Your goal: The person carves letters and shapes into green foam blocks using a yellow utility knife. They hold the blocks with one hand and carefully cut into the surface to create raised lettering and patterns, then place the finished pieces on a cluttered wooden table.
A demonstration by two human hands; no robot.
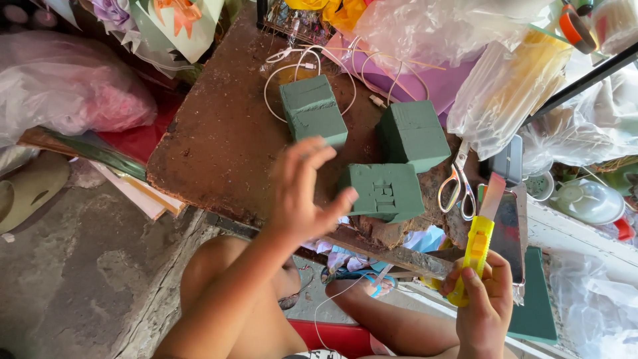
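Three green floral foam blocks lie on a worn brown board: one far, one at right, one nearest me. My left hand hovers with fingers spread just left of the nearest block, thumb tip at its edge, holding nothing. My right hand grips a yellow utility knife with its blade extended, upright, below and right of the blocks.
White-handled scissors lie beside the right block. A white cable loops at the back. A flat green foam slab sits by the knife. Plastic bags, wrapped flowers and a small bowl crowd the edges. My bare knees are below the board.
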